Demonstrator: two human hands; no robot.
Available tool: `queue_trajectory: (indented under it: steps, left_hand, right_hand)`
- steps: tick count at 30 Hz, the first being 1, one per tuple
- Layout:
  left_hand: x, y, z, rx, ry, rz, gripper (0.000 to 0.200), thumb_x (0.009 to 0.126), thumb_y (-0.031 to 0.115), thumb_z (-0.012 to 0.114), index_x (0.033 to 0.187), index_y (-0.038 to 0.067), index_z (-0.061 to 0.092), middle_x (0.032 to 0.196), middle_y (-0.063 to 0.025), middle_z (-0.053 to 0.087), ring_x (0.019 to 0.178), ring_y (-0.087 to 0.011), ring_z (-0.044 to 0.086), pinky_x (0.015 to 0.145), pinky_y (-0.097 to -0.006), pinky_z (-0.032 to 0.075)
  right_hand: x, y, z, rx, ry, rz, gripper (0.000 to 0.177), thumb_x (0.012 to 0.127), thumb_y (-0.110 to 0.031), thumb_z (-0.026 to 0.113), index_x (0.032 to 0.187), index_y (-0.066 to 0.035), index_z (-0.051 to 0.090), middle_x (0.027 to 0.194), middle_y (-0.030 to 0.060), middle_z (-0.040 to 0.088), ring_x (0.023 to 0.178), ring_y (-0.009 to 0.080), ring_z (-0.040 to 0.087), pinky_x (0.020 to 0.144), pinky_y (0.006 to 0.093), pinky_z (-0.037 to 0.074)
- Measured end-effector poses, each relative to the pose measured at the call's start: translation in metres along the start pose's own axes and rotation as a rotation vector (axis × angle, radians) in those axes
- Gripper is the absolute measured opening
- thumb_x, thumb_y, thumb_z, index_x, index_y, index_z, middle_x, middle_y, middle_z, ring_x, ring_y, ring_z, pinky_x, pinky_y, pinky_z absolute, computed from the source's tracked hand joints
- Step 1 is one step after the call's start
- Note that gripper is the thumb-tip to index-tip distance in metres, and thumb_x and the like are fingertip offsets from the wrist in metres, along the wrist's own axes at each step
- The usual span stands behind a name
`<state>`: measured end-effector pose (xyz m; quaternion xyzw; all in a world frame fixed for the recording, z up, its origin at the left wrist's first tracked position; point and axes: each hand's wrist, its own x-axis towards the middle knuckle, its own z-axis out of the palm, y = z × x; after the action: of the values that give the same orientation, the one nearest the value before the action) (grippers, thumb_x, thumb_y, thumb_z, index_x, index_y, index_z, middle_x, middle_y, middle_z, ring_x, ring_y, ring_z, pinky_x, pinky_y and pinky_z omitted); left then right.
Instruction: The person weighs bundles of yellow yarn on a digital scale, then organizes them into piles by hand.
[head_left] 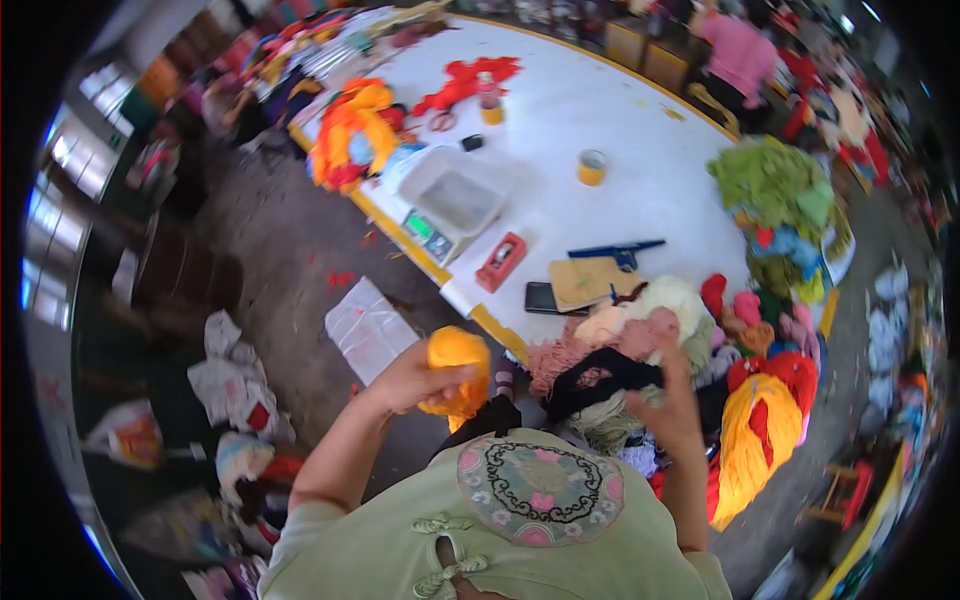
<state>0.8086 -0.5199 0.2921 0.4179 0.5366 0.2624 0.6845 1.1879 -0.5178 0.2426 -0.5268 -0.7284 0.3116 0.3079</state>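
My left hand [418,384] is closed around a bundle of yellow-orange yarn [460,358], held in front of my body beside the table edge. To the right, my right hand [668,398] is raised over a heap of yarn, its fingers and thumb apart with nothing visible between them. Below and around it lie black yarn [605,375], dusty pink yarn [550,362] and cream yarn [672,298]. A long yellow skein [752,440] hangs over the table's side near my right forearm. Motion blurs the right fingertips somewhat.
The white table [545,110] holds a plastic tub [455,190], a scale [427,235], a red tape dispenser [502,262], a dark blue tool [620,254] and a notebook [592,282]. Green yarn [770,185] sits at the right. A person in pink [738,58] is beyond.
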Motion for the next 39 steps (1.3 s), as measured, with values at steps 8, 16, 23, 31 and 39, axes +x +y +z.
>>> queue_trajectory:
  steps: [8,16,23,31,39]
  left_hand:
    - [-0.138,0.118,0.012,0.670,-0.300,0.744,0.022,0.090,0.024,0.069,0.098,0.005,0.063,0.072,-0.0096,0.063,0.066,-0.0302,0.064,0.060,-0.0370,0.048]
    - [-0.264,0.129,-0.037,0.932,-0.138,1.246,0.022,0.085,0.008,0.065,0.098,-0.010,0.064,0.064,-0.0074,0.058,0.051,-0.0172,0.060,0.041,-0.0275,0.047]
    - [-0.291,0.107,-0.152,1.017,-0.288,1.113,0.029,0.085,0.009,0.061,0.106,-0.010,0.063,0.075,-0.0112,0.062,0.062,-0.0205,0.064,0.050,-0.0311,0.051]
    - [-0.159,-0.020,-0.307,-0.452,-0.018,-0.119,0.058,0.099,0.052,0.043,0.106,-0.001,0.065,0.089,-0.0197,0.071,0.068,-0.0208,0.069,0.056,-0.0261,0.054]
    - [-0.084,0.042,-0.320,-0.253,-0.395,0.272,0.086,0.082,0.057,0.069,0.148,0.010,0.038,0.125,-0.0187,0.059,0.079,-0.0202,0.067,0.061,-0.0252,0.054]
  right_hand:
    - [0.082,-0.183,0.041,0.415,-0.715,-0.745,0.065,0.076,-0.026,0.079,0.129,0.000,0.052,0.111,0.0137,0.064,0.095,0.0292,0.065,0.083,0.0398,0.052]
    - [0.102,-0.343,0.039,0.591,-0.674,-1.480,0.010,0.084,-0.008,0.069,0.079,0.000,0.069,0.067,0.0042,0.059,0.063,0.0173,0.063,0.069,0.0311,0.060]
    - [0.122,-0.387,0.167,0.809,-0.379,-1.510,0.007,0.082,-0.003,0.065,0.086,0.003,0.067,0.065,0.0063,0.055,0.059,0.0189,0.058,0.064,0.0317,0.055]
    - [0.225,-0.375,0.293,0.384,-0.405,-0.927,0.035,0.074,-0.017,0.073,0.107,-0.007,0.064,0.082,0.0103,0.066,0.075,0.0320,0.066,0.065,0.0395,0.051]
    - [0.278,-0.244,0.455,0.606,-0.740,-0.532,0.023,0.082,-0.017,0.065,0.104,-0.012,0.061,0.091,0.0133,0.069,0.086,0.0350,0.067,0.071,0.0423,0.052]
